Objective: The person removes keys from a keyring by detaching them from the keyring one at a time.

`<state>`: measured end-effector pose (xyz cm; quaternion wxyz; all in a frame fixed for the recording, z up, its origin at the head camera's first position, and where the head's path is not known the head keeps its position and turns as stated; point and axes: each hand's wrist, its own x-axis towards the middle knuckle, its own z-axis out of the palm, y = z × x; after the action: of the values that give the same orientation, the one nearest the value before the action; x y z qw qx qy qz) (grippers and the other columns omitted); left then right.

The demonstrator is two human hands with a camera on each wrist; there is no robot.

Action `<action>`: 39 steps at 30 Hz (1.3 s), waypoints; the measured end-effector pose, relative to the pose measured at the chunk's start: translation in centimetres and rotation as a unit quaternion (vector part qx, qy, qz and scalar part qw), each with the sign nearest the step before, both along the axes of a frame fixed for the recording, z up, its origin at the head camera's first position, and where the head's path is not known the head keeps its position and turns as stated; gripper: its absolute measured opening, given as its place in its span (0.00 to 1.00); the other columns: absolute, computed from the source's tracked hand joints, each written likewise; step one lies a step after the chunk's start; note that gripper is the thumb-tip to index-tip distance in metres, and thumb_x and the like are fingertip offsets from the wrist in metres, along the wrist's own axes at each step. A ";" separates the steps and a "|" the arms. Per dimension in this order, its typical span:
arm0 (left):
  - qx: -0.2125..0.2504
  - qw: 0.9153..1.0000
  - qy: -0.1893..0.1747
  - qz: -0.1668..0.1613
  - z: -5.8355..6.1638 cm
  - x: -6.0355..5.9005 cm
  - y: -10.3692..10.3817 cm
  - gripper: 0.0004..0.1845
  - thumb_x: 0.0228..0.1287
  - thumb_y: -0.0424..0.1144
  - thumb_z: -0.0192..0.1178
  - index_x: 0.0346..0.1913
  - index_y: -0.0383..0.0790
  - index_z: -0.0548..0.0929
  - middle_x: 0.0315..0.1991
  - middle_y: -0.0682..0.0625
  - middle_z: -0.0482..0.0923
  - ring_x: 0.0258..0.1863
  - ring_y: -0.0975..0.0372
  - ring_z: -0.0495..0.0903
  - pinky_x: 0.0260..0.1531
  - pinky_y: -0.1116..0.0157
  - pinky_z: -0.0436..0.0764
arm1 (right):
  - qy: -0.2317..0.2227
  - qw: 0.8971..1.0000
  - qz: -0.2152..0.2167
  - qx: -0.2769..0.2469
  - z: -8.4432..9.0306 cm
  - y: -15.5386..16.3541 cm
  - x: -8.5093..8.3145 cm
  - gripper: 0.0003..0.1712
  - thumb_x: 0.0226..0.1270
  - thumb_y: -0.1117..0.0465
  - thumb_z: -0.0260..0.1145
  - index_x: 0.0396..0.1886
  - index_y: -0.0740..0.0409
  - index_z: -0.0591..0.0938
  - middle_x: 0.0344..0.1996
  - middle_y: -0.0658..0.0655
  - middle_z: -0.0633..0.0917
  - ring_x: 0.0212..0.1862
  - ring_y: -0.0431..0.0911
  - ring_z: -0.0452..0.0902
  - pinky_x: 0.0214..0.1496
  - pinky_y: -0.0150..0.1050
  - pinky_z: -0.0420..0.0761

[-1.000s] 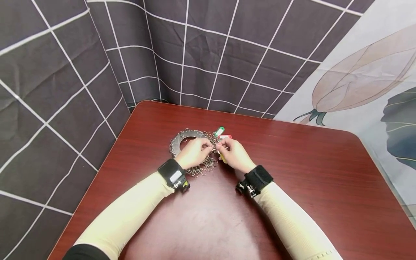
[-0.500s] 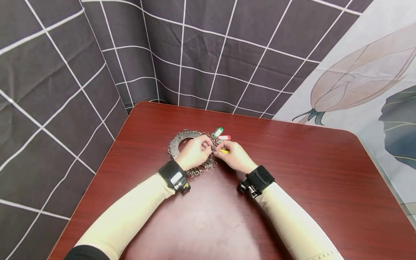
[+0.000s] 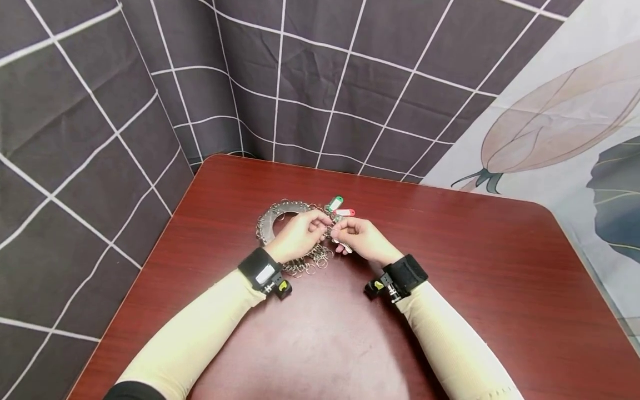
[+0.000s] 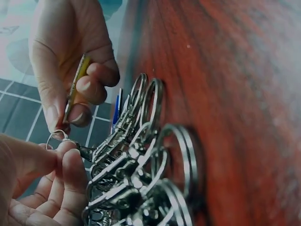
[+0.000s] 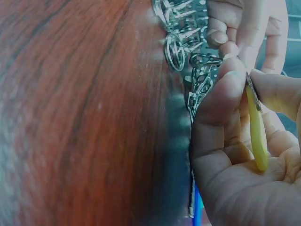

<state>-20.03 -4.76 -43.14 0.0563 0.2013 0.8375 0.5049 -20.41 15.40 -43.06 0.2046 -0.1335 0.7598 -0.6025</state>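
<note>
My left hand lies over the near part of a flat metal hoop lined with clips and split rings. Its thumb and finger pinch a small split ring on one clip. Close on the right, my right hand holds a yellow key tag by its end, at that same ring. A thin metal edge lies along the tag; whether it is a key I cannot tell. In the head view the yellow tag is hidden by the right hand. Several split rings hang beside the left hand.
A green key tag and a red key tag lie just behind the hands. A blue strip shows beyond the clips. The red-brown table ends at a dark gridded curtain.
The yellow tag, visible at the right fingers half a second ago, is turned out of sight in the head view. Silvery metal shows below those fingers. Both hands stay close together at the hoop.
</note>
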 end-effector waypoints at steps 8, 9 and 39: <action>0.057 0.997 -0.043 -0.017 -0.2 0.1 -0.2 0.12 0.63 0.29 0.59 0.49 0.37 0.80 0.36 0.48 0.80 0.34 0.61 0.83 0.37 0.65 0.82 | -0.074 0.994 0.008 -0.080 -1.0 0.6 -0.1 0.11 0.66 0.65 0.65 0.43 0.68 0.78 0.30 0.58 0.79 0.23 0.41 0.73 0.26 0.32 0.76; 0.078 0.995 -0.063 -0.017 -0.2 0.1 -0.2 0.12 0.64 0.29 0.59 0.50 0.36 0.79 0.36 0.46 0.80 0.35 0.59 0.84 0.37 0.64 0.83 | -0.081 0.993 0.009 -0.091 -1.0 0.6 -0.1 0.11 0.66 0.65 0.65 0.43 0.68 0.78 0.30 0.58 0.79 0.23 0.41 0.72 0.26 0.31 0.75; 0.090 0.993 -0.083 0.006 1.2 1.3 -0.7 0.07 0.67 0.29 0.58 0.46 0.33 0.79 0.34 0.42 0.82 0.33 0.56 0.84 0.32 0.59 0.83 | -0.040 0.994 0.000 -0.103 0.0 -0.1 0.6 0.07 0.65 0.65 0.66 0.38 0.65 0.79 0.20 0.50 0.72 0.21 0.40 0.64 0.24 0.33 0.61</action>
<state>-18.75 -5.43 -41.95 0.1040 0.1580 0.7824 0.5933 -19.79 15.33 -43.05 0.2200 -0.1302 0.6849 -0.6824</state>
